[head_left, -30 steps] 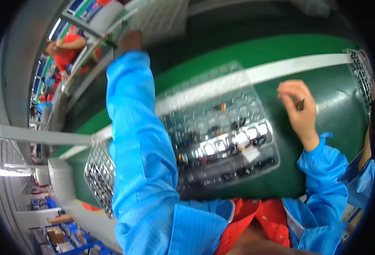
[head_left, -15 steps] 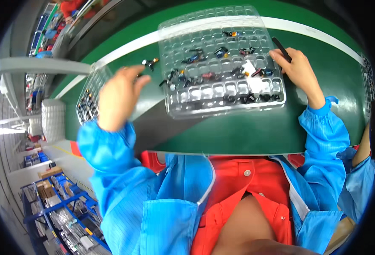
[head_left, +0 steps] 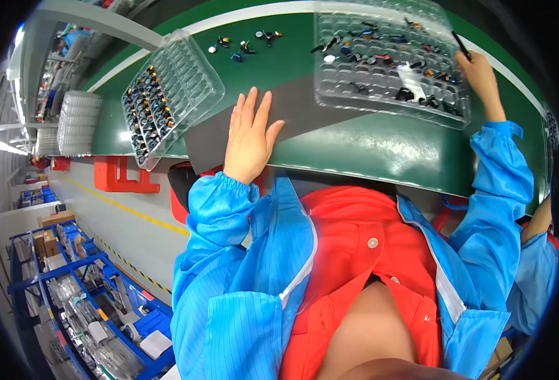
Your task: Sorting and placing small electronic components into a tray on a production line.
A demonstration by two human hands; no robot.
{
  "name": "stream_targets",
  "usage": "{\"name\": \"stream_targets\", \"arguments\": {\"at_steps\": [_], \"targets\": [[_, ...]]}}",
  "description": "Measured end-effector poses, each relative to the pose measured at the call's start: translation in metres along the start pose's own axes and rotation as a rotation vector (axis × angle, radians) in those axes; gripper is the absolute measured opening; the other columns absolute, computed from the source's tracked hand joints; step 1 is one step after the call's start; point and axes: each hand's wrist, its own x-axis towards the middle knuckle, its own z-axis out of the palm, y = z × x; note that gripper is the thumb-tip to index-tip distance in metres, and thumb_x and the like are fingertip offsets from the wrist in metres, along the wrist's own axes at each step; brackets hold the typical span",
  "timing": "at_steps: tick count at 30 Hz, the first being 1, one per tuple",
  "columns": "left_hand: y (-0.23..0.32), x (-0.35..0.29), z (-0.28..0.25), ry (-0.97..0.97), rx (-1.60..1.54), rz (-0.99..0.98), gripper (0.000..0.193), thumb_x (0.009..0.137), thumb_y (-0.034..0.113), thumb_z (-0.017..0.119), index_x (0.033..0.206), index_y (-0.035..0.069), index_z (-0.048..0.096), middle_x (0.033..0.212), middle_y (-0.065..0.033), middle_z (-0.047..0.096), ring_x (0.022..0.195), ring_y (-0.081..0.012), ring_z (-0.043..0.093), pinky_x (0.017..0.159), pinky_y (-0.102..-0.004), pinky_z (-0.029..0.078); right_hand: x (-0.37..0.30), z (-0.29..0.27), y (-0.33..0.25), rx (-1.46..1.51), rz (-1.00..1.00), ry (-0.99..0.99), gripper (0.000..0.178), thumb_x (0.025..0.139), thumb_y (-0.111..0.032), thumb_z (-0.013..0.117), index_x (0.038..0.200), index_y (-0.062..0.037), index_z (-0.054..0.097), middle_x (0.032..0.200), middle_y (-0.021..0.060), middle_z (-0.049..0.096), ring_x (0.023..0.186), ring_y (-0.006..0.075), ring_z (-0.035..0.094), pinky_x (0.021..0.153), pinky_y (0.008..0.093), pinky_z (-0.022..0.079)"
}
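Observation:
My left hand (head_left: pixel 249 136) lies with its fingers stretched out over a dark grey mat (head_left: pixel 298 104), holding nothing. In my right hand (head_left: pixel 480 75) is a slim black stick-like tool (head_left: pixel 460 44); its exact kind is unclear. That hand is at the right edge of a clear plastic tray (head_left: pixel 355 95) with rows of pockets. Small black parts with coloured bits (head_left: pixel 371 60) lie jumbled across it, and a white strip (head_left: pixel 411 82) sits among them. A few similar loose parts (head_left: pixel 246 47) rest on the green table beyond my left hand.
Left of the mat, a second clear tray (head_left: pixel 191 79) has several rows filled with small parts (head_left: pixel 148 107). A stack of trays (head_left: pixel 79 123) stands at the table's far left end. Red stools (head_left: pixel 124 180) and a blue rack (head_left: pixel 96 285) are below. Another person's sleeve (head_left: pixel 533 278) shows at right.
The view has shifted, so the big tray sits farther right. My left hand has come from beside the loose parts to the mat, fingers now straightened. My right hand still holds the black tool.

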Motion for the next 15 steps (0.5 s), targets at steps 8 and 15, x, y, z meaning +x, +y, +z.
{"name": "stream_targets", "arguments": {"at_steps": [8,15], "targets": [[-0.009,0.002,0.001,-0.011,-0.002,0.051,0.047,0.082,0.024,0.051,0.124,0.008,0.038,0.131,-0.011,0.032,0.121,-0.0335,0.028,0.099,-0.0433,0.023,0.0,-0.054,0.104,-0.04,0.012,0.059,0.039,0.079,-0.034,0.05,0.06,-0.0002,0.05,0.051,0.0055,0.049,0.048,0.0137,0.045,0.047,0.0286,0.034],[0.003,0.009,-0.011,-0.184,-0.076,0.153,0.048,0.08,0.017,0.052,0.126,0.01,0.037,0.133,-0.0083,0.031,0.123,-0.0311,0.027,0.1,-0.0418,0.021,0.008,-0.054,0.18,-0.075,-0.004,0.073,0.045,0.081,-0.037,0.047,0.054,-0.0005,0.049,0.047,0.0062,0.046,0.047,0.0154,0.043,0.048,0.03,0.033]]}}
